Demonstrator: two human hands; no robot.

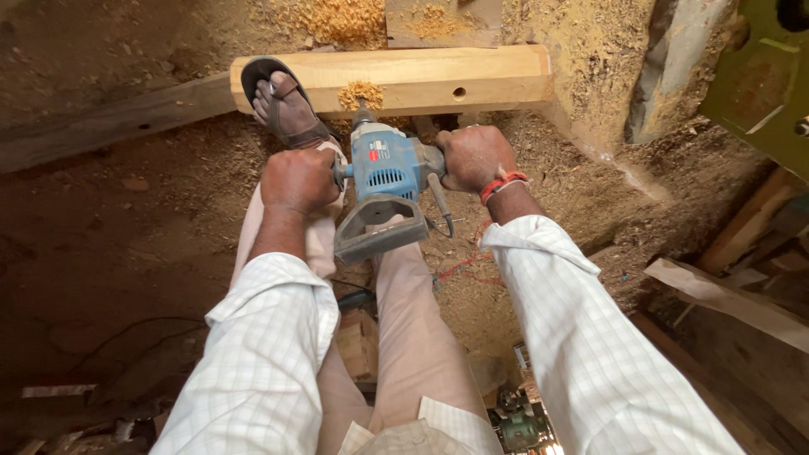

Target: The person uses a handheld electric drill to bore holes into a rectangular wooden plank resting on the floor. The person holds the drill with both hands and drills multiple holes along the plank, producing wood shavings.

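A blue and grey electric drill [383, 190] points down into a pale wooden beam [472, 77] lying across the floor. Its bit sits in a small heap of fresh shavings [361, 93] on the beam. My left hand [297, 180] grips the drill's left side handle. My right hand [474, 157], with a red thread at the wrist, grips the right side handle. My sandalled foot [282, 105] presses on the beam's left end. A drilled hole [458, 92] shows in the beam to the right of the bit.
Sawdust covers the ground around the beam, with a bigger pile [337, 18] behind it. A dark plank [109, 122] runs off to the left. Wooden offcuts [733, 295] lie at the right, a green machine part [758, 76] at top right.
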